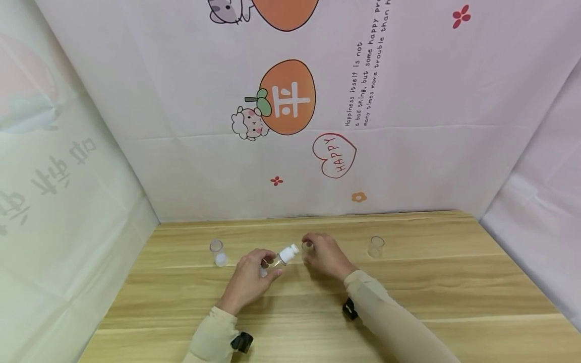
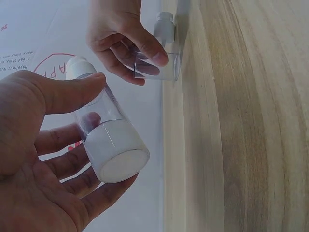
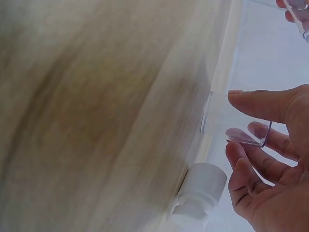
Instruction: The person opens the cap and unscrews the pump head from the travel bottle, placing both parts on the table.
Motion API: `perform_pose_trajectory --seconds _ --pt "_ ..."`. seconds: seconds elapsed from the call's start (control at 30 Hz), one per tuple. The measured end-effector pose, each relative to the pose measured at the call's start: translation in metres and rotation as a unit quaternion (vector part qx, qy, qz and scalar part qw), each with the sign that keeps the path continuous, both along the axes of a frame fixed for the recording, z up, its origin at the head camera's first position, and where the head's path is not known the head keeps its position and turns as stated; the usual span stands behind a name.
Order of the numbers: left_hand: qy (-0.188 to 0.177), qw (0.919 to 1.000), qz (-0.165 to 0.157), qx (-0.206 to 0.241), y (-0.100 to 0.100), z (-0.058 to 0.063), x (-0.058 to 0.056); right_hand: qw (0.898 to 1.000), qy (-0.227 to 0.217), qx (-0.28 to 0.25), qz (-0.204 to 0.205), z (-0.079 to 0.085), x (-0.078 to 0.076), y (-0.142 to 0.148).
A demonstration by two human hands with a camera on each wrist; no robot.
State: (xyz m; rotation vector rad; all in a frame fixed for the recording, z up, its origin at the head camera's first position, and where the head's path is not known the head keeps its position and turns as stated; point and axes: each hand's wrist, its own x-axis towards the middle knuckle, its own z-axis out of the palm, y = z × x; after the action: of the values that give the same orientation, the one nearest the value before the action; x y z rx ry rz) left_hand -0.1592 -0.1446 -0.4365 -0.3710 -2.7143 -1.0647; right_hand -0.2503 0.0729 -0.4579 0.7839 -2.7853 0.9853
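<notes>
My left hand [image 1: 252, 277] holds a clear pump bottle [image 1: 287, 253], tilted with its white pump top up to the right. In the left wrist view the bottle's white base [image 2: 120, 154] faces the camera, thumb on one side and fingers on the other. Just to the right, my right hand [image 1: 324, 256] pinches a clear cylindrical cap [image 3: 241, 118] between thumb and fingers, its rim close over the table. The cap [image 2: 157, 66] also shows in the left wrist view, partly covered by fingers. Near it in the right wrist view is a white pump head [image 3: 200, 191].
On the wooden table [image 1: 308, 322], a clear cylinder [image 1: 217, 246] with a white round piece [image 1: 221, 259] is left of my left hand. Another clear cylinder [image 1: 375, 247] stands to the right. A printed white cloth [image 1: 204, 176] hangs behind the table's back edge.
</notes>
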Motion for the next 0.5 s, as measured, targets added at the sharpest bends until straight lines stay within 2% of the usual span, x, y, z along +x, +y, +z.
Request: perform_pose_trajectory --seconds 0.3,0.5 --pt "0.001 1.0 -0.005 -0.002 0.004 0.002 0.001 1.0 0.011 0.014 -0.004 0.006 0.005 0.005" --pt "0.022 0.9996 -0.011 -0.011 0.007 0.006 0.001 1.0 0.006 0.001 0.01 0.017 0.016 0.02"
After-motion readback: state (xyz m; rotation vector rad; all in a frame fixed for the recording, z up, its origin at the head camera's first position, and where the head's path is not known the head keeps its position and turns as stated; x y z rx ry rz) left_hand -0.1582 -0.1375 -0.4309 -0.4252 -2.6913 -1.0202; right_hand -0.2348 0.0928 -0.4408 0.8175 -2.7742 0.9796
